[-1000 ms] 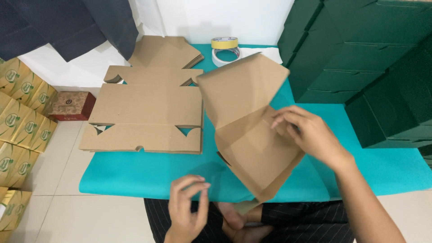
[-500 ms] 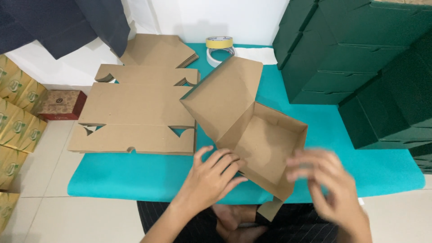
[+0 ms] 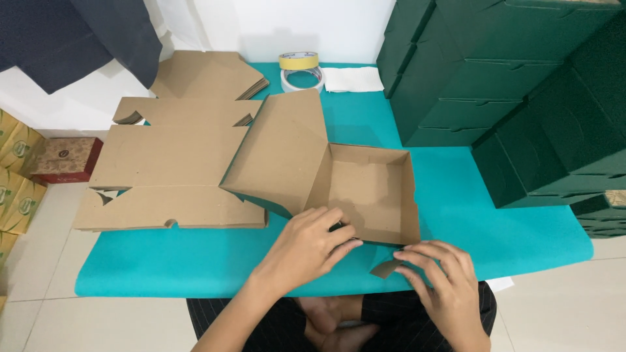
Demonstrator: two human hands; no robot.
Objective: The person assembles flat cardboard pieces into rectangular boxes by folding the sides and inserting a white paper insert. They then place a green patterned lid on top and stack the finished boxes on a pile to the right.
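Teal table (image 3: pixel 195 267), white tiled floor (image 3: pixel 39 313), white wall (image 3: pixel 313 26).

Bare forearms, no sleeves; dark pinstriped trousers (image 3: pixel 261 322).

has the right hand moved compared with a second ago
Yes. The right hand has dropped from over the cardboard box to the teal mat's near edge, now at the box's front corner flap.

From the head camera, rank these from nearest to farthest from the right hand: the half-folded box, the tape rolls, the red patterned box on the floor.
From the right hand:
1. Half-folded box, touching, just ahead.
2. Tape rolls, far table edge.
3. Red patterned box, floor, far left.
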